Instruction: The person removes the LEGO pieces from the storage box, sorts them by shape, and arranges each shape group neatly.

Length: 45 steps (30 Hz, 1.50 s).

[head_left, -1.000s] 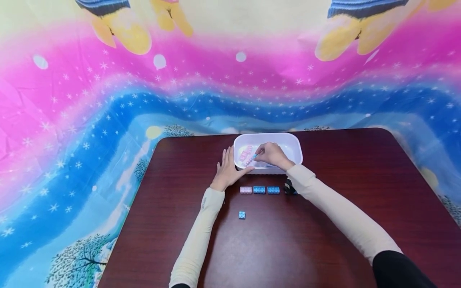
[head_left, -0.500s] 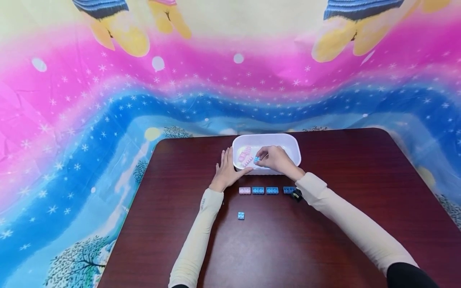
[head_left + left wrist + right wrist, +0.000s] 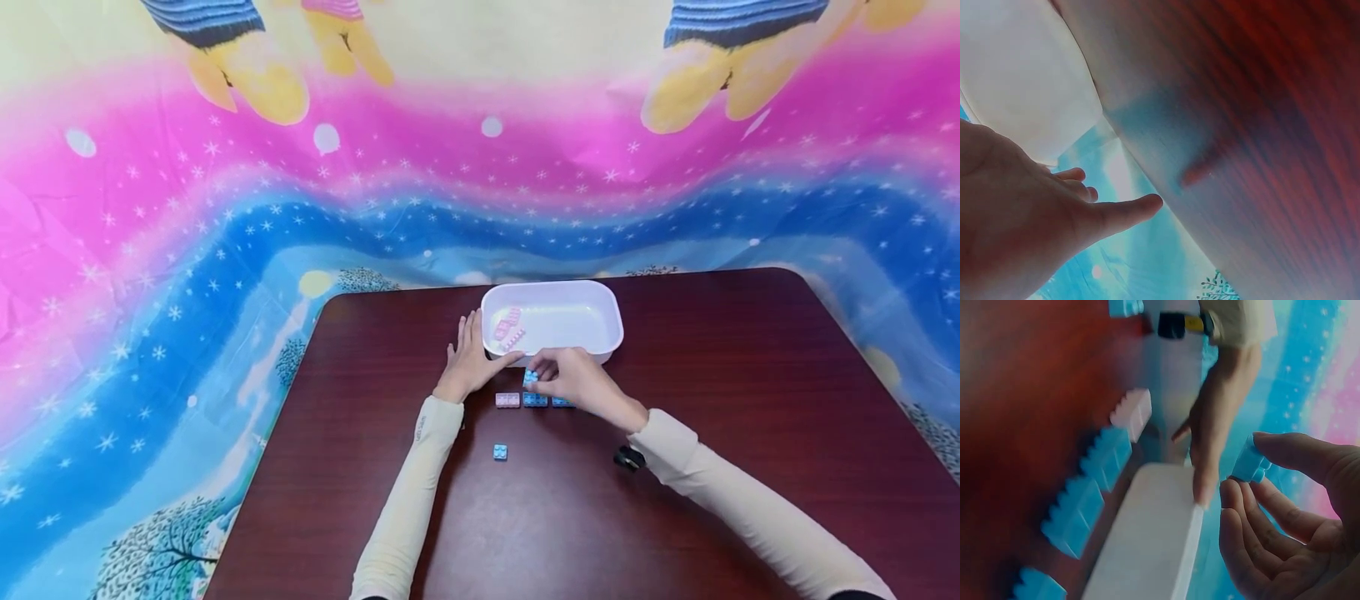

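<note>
Your right hand [image 3: 573,383] has come out of the white tub [image 3: 609,312] on the dark table [image 3: 750,375] and now pinches a small blue brick [image 3: 531,377] in its fingertips just above the row of bricks [image 3: 525,401], while your left hand [image 3: 471,357] lies spread flat against the tub's near-left wall.

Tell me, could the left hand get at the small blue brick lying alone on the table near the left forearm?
Probably yes. The left hand rests open against the white tub and holds nothing, and the lone blue brick sits on bare table beside that forearm, with nothing between them.
</note>
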Motion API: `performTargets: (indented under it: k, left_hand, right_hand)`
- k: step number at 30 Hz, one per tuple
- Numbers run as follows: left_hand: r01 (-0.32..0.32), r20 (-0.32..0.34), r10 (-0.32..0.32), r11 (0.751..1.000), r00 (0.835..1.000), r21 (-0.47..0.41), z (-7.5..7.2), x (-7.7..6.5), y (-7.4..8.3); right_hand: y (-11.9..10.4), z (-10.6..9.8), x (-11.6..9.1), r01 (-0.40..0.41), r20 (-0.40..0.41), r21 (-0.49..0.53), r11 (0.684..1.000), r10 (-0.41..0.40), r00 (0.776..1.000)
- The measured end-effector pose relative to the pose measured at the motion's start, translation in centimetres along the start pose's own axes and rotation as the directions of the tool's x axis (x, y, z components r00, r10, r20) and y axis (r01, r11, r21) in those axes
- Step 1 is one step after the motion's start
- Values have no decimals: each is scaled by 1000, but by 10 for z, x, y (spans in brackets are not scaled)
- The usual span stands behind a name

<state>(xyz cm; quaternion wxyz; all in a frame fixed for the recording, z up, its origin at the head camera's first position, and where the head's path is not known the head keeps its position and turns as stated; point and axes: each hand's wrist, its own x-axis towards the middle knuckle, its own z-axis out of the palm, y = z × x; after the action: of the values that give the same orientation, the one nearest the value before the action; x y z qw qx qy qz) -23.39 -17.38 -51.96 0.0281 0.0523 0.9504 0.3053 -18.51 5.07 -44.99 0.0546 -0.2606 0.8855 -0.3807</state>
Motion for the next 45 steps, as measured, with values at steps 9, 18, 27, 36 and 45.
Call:
performTargets:
  k: [9, 18, 27, 36, 45]
  left_hand:
    - [-6, 9, 6, 1000, 1000, 0, 1, 1, -3]
    - [-2, 14, 2, 1000, 1000, -7, 1, 2, -1]
    - [0, 12, -1, 1000, 1000, 4, 0, 1, -2]
    - [0, 8, -1, 1000, 1000, 16, 0, 0, -1]
    - [1, 13, -1, 999, 1000, 37, 3, 6, -6]
  right_hand:
    - [1, 33, -28, -3, 29, 13, 1000, 3, 1000]
    - [7, 58, -41, -34, 101, -13, 999, 36, 994]
    - [8, 75, -47, -24, 139, -93, 995, 37, 990]
    - [7, 84, -48, 12, 114, -140, 990, 4, 993]
    - [7, 87, -49, 26, 96, -147, 989, -12, 995]
